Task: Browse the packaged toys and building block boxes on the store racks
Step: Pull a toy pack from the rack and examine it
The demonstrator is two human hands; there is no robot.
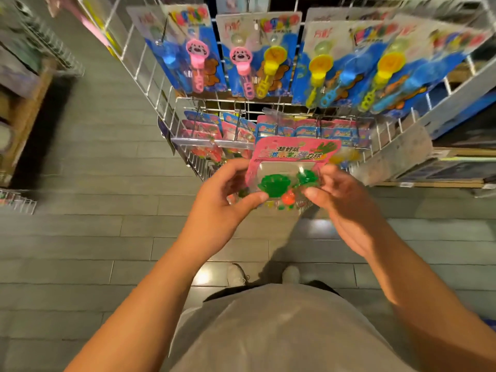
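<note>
Holding one pink toy pack (291, 167) upright in front of the wire rack (271, 108), long side running up, header at the top. Two green toys and one orange ball sit inside. Left hand (228, 200) and right hand (341, 200) each pinch a lower corner.

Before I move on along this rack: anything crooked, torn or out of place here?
Nothing stands out. The pink blister pack, pinched between the left hand and right hand, looks intact with its green toys sealed inside. The bubble-wand cards hang in a row on the wire rack; their slant looks like lens distortion.
</note>
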